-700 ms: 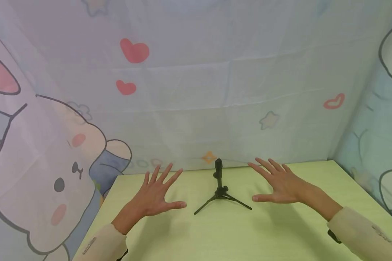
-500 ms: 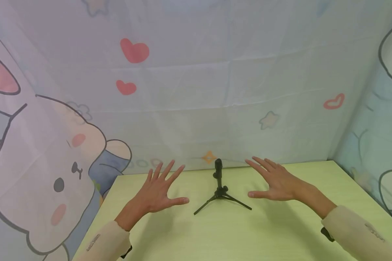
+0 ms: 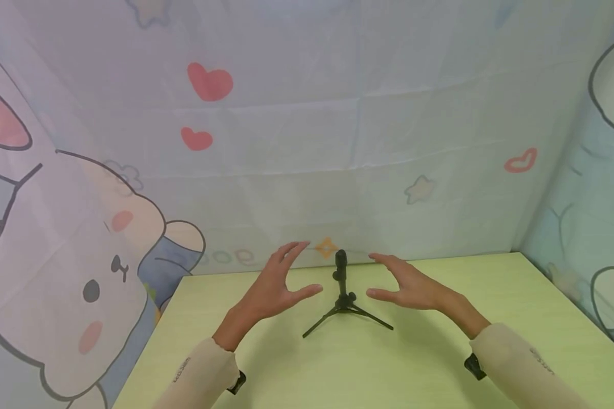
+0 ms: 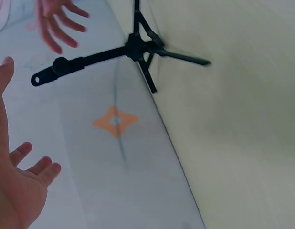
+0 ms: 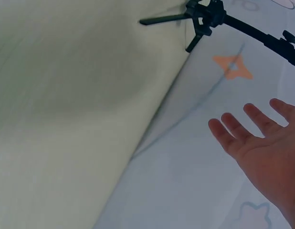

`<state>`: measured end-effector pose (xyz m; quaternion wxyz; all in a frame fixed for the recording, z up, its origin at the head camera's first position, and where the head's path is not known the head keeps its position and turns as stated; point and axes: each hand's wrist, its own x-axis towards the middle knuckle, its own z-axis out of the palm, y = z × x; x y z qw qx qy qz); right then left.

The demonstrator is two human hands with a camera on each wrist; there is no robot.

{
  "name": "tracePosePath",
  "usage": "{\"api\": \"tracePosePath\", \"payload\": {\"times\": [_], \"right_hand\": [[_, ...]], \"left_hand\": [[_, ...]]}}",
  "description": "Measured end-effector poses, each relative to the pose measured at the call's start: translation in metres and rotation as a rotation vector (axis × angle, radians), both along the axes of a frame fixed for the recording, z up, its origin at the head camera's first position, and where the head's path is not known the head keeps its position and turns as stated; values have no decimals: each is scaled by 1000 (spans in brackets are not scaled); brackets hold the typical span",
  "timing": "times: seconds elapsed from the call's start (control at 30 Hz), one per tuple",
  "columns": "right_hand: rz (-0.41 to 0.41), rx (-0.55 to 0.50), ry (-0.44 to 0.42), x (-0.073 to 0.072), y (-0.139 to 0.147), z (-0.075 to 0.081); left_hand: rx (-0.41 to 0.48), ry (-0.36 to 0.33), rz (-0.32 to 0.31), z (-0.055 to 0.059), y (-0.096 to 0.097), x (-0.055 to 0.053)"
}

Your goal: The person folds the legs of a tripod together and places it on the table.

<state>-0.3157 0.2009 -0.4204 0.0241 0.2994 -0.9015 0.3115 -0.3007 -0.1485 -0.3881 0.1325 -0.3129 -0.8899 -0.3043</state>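
Left hand (image 3: 272, 288) and right hand (image 3: 413, 287) have both slid inward since the earlier frame, so now they flank the black tripod (image 3: 344, 303), one on each side, while the tripod itself hasn't gone anywhere. It's standing upright on the table (image 3: 337, 375), with the cloth backdrop (image 3: 286, 199) behind it. Neither hand is holding anything: fingers relaxed, thumbs spread away from them, and no contact with the tripod that I can see from any of the views.

As for handling, my guess is it's pretty light and stiff, thin metal or hard plastic, can't really tell which. Probably not slippery or especially fragile, though those skinny legs (image 3: 376, 319) look like they'd be the bit to fold or bend if you grabbed them. I'd go for the post (image 3: 342, 287), the stretch between the upper knob (image 3: 336, 275) and the lower knob (image 3: 352, 296). Seems sturdiest there, and squeezing from both sides should keep it from tipping. Just watch the knobs, since bumping one might loosen a joint.
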Motion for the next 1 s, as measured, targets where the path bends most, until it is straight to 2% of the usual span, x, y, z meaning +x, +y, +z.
{"api": "tracePosePath", "payload": {"times": [0.23, 0.4, 0.63, 1.0], "right_hand": [[18, -106, -111, -7, -15, -27], [51, -117, -125, -9, -23, -40], [112, -122, -173, -12, -30, -51], [140, -87, -216, -12, -38, -61]], "left_hand": [[145, 13, -87, -5, 28, -10], [235, -18, -127, -13, 41, -16], [318, -45, -165, -24, 52, -23], [401, -38, -235, -39, 68, -28]]}}
